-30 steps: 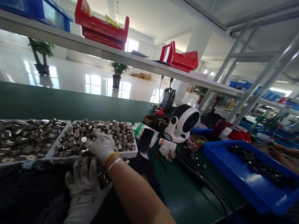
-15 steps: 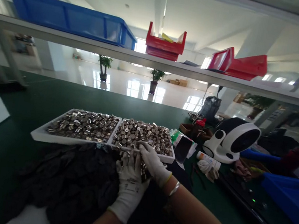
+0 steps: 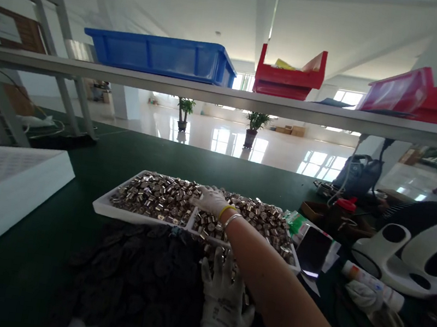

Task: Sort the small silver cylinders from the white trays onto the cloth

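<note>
My right hand [image 3: 212, 202], in a white glove, reaches over the tray's divider, its fingers apart on the loose metal pieces. These short, shiny metal cylinders [image 3: 155, 196] fill both compartments of a white tray [image 3: 123, 214]. Closer to me, my left hand [image 3: 223, 311], gloved too, lies with its fingers spread against more metal cylinders just outside the tray's front edge. What is under its palm is hidden. To its left is a heap of flat black pieces [image 3: 137, 283].
A white box [image 3: 26, 199] stands at the left. Right of the tray lie a phone [image 3: 313, 250], a white bottle [image 3: 373, 285] and a white-and-black device [image 3: 407, 251]. A shelf [image 3: 197, 91] with a blue bin [image 3: 156, 55] and red bins [image 3: 287, 80] spans above the table.
My right hand has left the spot beside my left hand and moved forward and left over the tray. My left hand stays by the front cylinders. The view has turned left.
</note>
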`<state>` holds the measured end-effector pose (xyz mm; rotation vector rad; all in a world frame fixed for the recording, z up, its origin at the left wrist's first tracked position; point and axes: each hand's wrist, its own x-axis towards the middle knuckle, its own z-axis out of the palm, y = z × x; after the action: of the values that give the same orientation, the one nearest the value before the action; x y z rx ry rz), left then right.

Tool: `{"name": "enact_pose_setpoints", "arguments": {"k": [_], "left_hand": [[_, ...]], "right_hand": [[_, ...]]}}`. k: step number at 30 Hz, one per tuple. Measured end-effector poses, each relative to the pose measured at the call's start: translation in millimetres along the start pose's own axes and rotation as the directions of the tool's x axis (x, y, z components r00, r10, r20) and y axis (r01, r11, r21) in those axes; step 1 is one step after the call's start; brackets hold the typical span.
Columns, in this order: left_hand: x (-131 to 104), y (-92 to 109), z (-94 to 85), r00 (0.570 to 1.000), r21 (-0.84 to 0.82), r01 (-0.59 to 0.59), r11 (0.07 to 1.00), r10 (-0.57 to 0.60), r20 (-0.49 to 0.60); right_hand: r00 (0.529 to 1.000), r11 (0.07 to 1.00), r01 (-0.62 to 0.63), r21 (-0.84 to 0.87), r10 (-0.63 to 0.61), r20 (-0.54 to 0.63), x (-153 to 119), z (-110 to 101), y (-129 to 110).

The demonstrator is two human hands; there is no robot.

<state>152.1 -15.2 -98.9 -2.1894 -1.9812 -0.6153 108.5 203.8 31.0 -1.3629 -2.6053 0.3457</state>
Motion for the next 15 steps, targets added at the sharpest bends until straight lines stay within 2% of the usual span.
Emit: {"name": "enact_pose_setpoints", "arguments": {"k": [3, 6, 15], "left_hand": [[0, 0, -2.1, 0.999, 0.004, -0.031, 1.0, 0.031, 0.012], [1, 0, -1.9, 0.999, -0.007, -0.033, 0.999, 0.034, 0.029], [0, 0, 7.1, 0.996, -0.026, 0.093, 0.995, -0.093, 0.007]], "right_hand": [[0.997, 0.993, -0.027, -0.118, 0.035, 0.067, 8, 12, -11], [0.995, 0.979, -0.031, -0.2, 0.049, 0.088, -2, 18, -13], [0.989, 0.976, 0.01, -0.217, 0.023, 0.147, -49, 7, -6]]}}
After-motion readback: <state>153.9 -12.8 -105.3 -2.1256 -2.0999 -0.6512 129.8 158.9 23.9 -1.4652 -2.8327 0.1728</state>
